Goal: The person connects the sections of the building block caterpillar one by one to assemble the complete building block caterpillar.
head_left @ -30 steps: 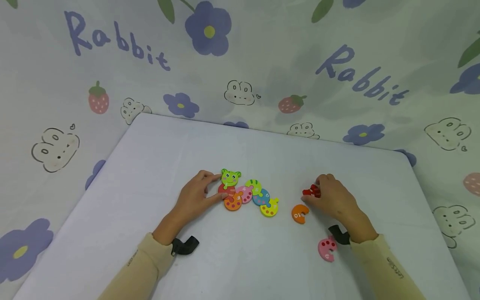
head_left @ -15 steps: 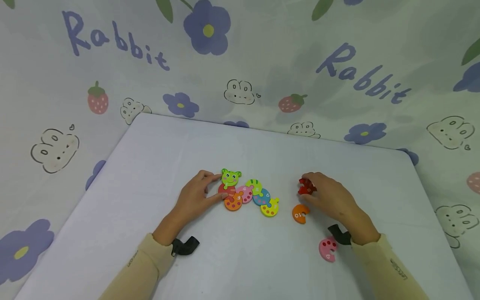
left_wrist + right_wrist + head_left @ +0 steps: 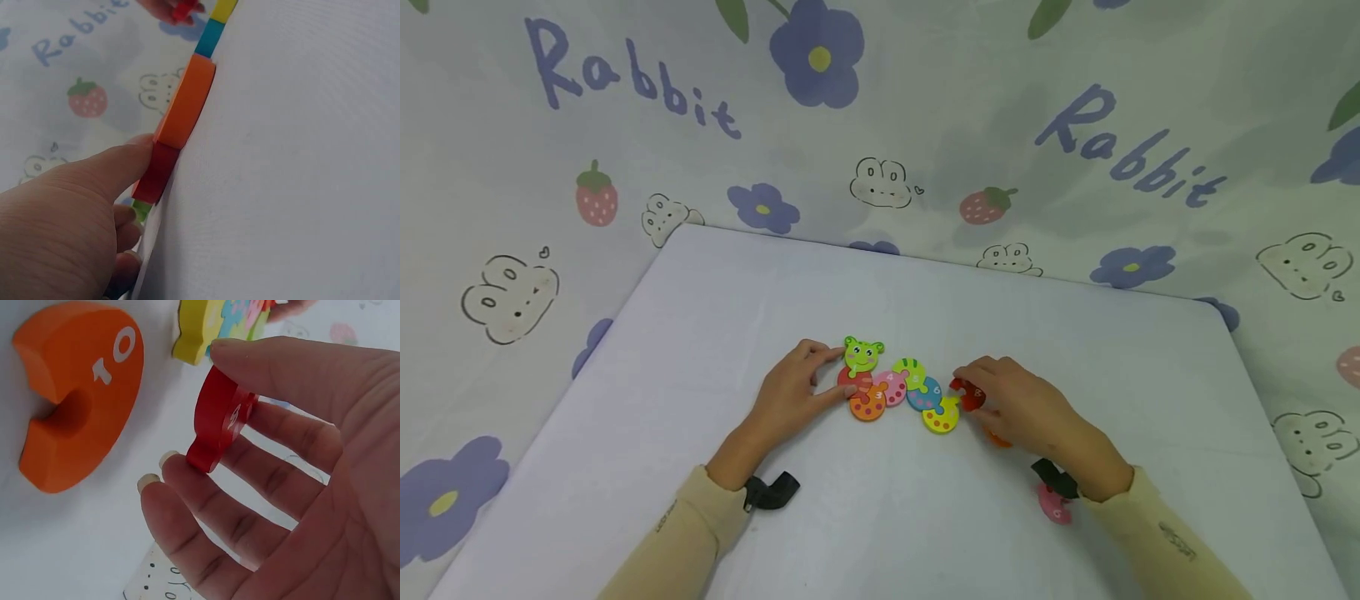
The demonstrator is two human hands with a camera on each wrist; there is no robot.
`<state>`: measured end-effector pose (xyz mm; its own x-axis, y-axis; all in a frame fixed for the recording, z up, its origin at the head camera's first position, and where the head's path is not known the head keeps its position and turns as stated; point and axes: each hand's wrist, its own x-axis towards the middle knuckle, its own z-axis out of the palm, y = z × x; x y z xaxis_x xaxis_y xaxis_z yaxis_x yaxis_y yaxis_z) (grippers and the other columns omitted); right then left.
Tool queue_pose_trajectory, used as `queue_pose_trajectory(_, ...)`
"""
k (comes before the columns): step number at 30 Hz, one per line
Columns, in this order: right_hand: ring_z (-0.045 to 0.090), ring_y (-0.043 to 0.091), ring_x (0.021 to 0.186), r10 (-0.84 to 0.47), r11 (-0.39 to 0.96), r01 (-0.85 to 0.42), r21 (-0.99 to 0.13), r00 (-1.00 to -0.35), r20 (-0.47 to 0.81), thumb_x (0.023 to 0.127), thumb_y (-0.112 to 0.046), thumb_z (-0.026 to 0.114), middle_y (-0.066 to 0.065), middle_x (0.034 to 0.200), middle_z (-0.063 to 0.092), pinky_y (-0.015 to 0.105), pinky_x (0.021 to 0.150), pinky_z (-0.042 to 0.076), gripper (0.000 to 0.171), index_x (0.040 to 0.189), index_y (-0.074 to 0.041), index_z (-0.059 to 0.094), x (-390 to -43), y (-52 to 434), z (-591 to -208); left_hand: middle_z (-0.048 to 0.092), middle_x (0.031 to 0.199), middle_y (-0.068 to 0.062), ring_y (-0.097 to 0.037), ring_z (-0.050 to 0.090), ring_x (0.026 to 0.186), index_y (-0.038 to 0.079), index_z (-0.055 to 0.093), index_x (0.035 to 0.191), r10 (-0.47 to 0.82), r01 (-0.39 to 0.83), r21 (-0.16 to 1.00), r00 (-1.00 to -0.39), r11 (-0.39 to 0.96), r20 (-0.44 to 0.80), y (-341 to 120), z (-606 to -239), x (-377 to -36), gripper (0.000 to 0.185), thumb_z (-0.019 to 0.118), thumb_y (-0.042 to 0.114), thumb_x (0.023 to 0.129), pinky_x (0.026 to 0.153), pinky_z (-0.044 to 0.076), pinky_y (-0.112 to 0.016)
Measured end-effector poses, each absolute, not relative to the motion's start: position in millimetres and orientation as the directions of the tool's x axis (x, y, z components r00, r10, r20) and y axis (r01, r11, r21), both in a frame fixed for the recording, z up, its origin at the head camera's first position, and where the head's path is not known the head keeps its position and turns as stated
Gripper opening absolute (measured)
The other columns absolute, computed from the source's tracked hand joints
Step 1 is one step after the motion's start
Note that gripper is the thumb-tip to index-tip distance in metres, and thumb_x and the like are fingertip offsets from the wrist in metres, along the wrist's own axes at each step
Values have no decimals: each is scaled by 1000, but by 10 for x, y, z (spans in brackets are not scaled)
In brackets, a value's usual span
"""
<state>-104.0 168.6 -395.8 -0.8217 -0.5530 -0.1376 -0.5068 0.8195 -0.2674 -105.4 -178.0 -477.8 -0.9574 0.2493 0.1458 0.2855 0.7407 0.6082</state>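
A row of joined wooden puzzle pieces (image 3: 898,392) lies mid-table, with a green frog-like head (image 3: 861,354) at its left end and a yellow dotted piece (image 3: 940,415) at its right end. My left hand (image 3: 844,372) grips the head end: the thumb (image 3: 106,175) presses the edge of the red piece (image 3: 156,175), next to the orange one (image 3: 187,103). My right hand (image 3: 977,392) pinches a loose red piece (image 3: 219,419) between thumb and fingers, just right of the yellow piece (image 3: 197,328).
An orange piece marked 10 (image 3: 81,394) lies on the white table (image 3: 737,292), mostly hidden under my right hand in the head view. A pink dotted piece (image 3: 1054,504) peeks out by my right wrist. A printed cloth (image 3: 925,125) hangs behind the table.
My right hand lifted the loose red piece and carried it left, from beyond the orange piece to beside the yellow end of the row. The left hand stayed put.
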Motion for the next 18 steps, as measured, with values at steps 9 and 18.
queue_pose_trajectory(9, 60, 26, 107, -608, 783, -566, -258, -785, -120, 86, -12, 86, 4, 126, 67, 40, 87, 58, 47, 130, -14, 70, -1038, 1639, -4082, 58, 118, 0, -13, 49, 80, 14, 65, 144, 251, 282, 605, -958, 744, 138, -1775, -4782, -1061, 68, 86, 44, 87, 65, 43, -30)
queue_pose_trajectory(18, 57, 27, 109, -602, 795, -581, -177, -791, -109, 85, -15, 88, 5, 121, 64, 36, 81, 59, 46, 129, -17, 72, -1015, 1596, -4180, 58, 118, -1, -12, 48, 80, 13, 65, 143, 248, 289, 605, -957, 742, 152, -1776, -4778, -1055, 68, 87, 44, 86, 64, 42, -30)
